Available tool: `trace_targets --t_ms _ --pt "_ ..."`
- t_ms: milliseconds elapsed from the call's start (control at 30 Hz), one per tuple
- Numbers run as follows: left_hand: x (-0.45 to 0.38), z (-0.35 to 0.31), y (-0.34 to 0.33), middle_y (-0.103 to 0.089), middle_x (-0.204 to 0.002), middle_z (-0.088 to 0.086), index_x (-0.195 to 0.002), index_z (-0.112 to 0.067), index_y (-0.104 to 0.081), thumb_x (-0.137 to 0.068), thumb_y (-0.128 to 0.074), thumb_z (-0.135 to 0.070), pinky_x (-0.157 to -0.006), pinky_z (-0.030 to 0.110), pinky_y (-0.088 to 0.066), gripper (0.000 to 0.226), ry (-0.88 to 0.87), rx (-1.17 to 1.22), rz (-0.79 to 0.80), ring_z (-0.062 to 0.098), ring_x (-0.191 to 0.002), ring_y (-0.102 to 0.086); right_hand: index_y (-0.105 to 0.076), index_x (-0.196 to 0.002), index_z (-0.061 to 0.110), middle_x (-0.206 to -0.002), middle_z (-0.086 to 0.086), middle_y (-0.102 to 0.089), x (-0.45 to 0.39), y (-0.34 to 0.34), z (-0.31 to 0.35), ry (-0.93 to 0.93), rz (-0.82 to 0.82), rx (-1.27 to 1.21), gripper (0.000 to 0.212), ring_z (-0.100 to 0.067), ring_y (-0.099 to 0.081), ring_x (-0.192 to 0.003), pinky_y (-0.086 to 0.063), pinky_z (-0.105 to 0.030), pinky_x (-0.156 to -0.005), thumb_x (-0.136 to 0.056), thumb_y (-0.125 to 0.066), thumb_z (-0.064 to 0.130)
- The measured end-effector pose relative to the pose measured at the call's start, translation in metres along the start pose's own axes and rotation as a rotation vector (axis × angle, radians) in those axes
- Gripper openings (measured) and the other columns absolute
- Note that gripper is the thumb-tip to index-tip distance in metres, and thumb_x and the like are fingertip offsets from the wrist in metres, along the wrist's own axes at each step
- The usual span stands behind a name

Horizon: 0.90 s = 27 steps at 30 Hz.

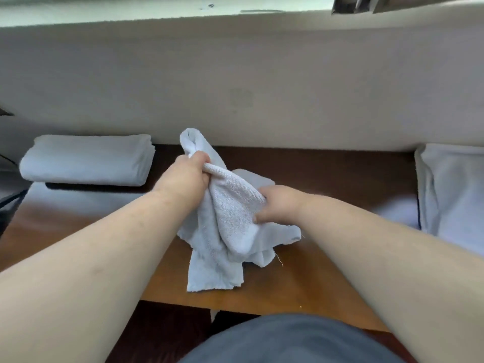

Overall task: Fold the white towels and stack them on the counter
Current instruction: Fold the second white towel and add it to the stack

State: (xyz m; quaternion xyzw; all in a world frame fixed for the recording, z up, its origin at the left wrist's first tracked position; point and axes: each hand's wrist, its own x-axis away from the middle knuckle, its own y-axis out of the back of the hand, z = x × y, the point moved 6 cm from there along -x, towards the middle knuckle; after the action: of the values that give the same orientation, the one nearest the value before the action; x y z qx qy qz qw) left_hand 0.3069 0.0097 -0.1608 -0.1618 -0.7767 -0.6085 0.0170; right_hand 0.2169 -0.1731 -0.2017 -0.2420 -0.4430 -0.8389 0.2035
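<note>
Gripping a crumpled white towel (pixel 230 221) in both your left hand (pixel 187 176) and right hand (pixel 279 203) above the counter (pixel 327 174), you seem midway: folded towels (pixel 87 159) lie left of it, unfolded ones (pixel 453 189) right.

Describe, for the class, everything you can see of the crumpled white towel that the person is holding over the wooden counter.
The crumpled white terry towel looks soft and looped, with a loose thread at its lower right edge. It is unfolded and bunched, not yet flat. The left hand grips its upper part, and a loop of cloth sticks up above the fist; the right hand pinches a fold at its right side. Its lower corners hang down and seem to rest on the brown wooden counter, midway between other white towels to either side.
</note>
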Motion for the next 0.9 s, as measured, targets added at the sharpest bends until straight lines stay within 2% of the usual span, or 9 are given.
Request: trace_targets --t_ms 100,200,300,367,433,500,667,767,900 --pt "-0.023 0.019 -0.007 -0.044 -0.110 0.008 -0.110 -0.030 -0.049 -0.093 -0.040 -0.033 -0.076 0.042 -0.046 0.019 0.009 -0.061 0.038 0.029 -0.093 -0.050 -0.063 -0.087 0.014 -0.081 0.001 -0.060 -0.006 -0.021 -0.024 -0.121 -0.071 -0.055 0.021 -0.020 -0.056 -0.079 -0.040 -0.029 -0.061 -0.086 -0.064 0.035" --pt "-0.034 0.030 -0.013 -0.039 -0.127 0.013 -0.110 -0.026 -0.049 -0.094 -0.040 -0.035 -0.090 0.049 -0.043 0.020 0.020 -0.179 0.040 0.036 -0.112 -0.042 -0.067 -0.096 0.019 -0.091 0.007 -0.066 -0.011 -0.042 -0.027 -0.188 -0.210 -0.425 0.019 -0.014 -0.061 -0.090 -0.044 -0.026 -0.069 -0.087 -0.068 0.036" --pt "-0.046 0.035 -0.021 -0.004 -0.160 0.012 -0.118 -0.034 -0.047 -0.090 -0.046 -0.026 -0.114 0.056 -0.011 0.028 0.024 -0.379 0.044 0.037 -0.146 -0.005 -0.055 -0.127 0.029 -0.112 0.020 -0.064 -0.020 -0.069 -0.019 -0.268 -0.225 -0.796 0.060 -0.006 -0.060 -0.108 -0.047 -0.030 -0.097 -0.075 -0.077 0.049" --pt "-0.052 0.023 -0.033 -0.008 -0.162 0.007 -0.127 -0.037 -0.044 -0.084 -0.049 -0.017 -0.118 0.053 0.001 0.048 -0.184 -0.473 0.072 0.031 -0.149 0.000 -0.046 -0.138 0.029 -0.117 0.018 -0.066 -0.028 -0.084 -0.014 -0.293 -0.279 -0.956 0.079 -0.008 -0.062 -0.111 -0.047 -0.037 -0.103 -0.069 -0.081 0.049" --pt "-0.045 0.004 -0.048 -0.039 -0.151 0.000 -0.139 -0.035 -0.036 -0.082 -0.047 -0.011 -0.120 0.047 -0.006 0.064 -0.457 -0.473 0.209 0.025 -0.143 -0.028 -0.042 -0.142 0.026 -0.117 0.012 -0.068 -0.034 -0.091 -0.010 -0.313 -0.359 -1.048 0.082 -0.012 -0.064 -0.110 -0.048 -0.038 -0.103 -0.072 -0.083 0.040" --pt "-0.039 -0.006 -0.055 -0.052 -0.140 -0.006 -0.145 -0.036 -0.029 -0.083 -0.044 -0.014 -0.115 0.040 -0.027 0.067 -0.493 -0.387 0.381 0.023 -0.122 -0.051 -0.046 -0.140 0.022 -0.113 0.010 -0.069 -0.038 -0.095 -0.005 -0.312 -0.404 -1.139 0.072 -0.013 -0.066 -0.107 -0.050 -0.036 -0.100 -0.077 -0.082 0.029" --pt "-0.048 -0.019 -0.054 -0.061 -0.123 -0.008 -0.131 -0.032 -0.055 -0.088 -0.058 -0.050 -0.091 0.036 -0.050 0.047 -0.442 -0.239 0.574 0.018 -0.106 -0.060 -0.054 -0.128 0.025 -0.111 0.008 -0.066 -0.042 -0.090 0.000 -0.306 -0.451 -1.216 0.052 -0.009 -0.066 -0.102 -0.051 -0.020 -0.084 -0.083 -0.079 0.019" --pt "-0.048 -0.023 -0.051 -0.066 -0.091 -0.008 -0.101 -0.032 -0.064 -0.087 -0.064 -0.046 -0.069 0.030 -0.050 0.020 -0.515 -0.198 0.605 0.012 -0.081 -0.061 -0.062 -0.116 0.025 -0.099 0.008 -0.062 -0.040 -0.077 -0.001 -0.320 -0.526 -1.088 0.038 -0.009 -0.063 -0.092 -0.046 -0.019 -0.073 -0.081 -0.079 0.025" --pt "-0.041 -0.026 -0.041 -0.063 -0.084 -0.009 -0.091 -0.033 -0.060 -0.083 -0.064 -0.027 -0.060 0.027 -0.042 0.011 -0.553 -0.053 0.551 0.011 -0.077 -0.059 -0.063 -0.105 0.020 -0.093 0.008 -0.064 -0.035 -0.061 0.010 -0.253 -0.624 -1.050 0.026 -0.007 -0.061 -0.084 -0.048 -0.024 -0.077 -0.084 -0.075 0.028"
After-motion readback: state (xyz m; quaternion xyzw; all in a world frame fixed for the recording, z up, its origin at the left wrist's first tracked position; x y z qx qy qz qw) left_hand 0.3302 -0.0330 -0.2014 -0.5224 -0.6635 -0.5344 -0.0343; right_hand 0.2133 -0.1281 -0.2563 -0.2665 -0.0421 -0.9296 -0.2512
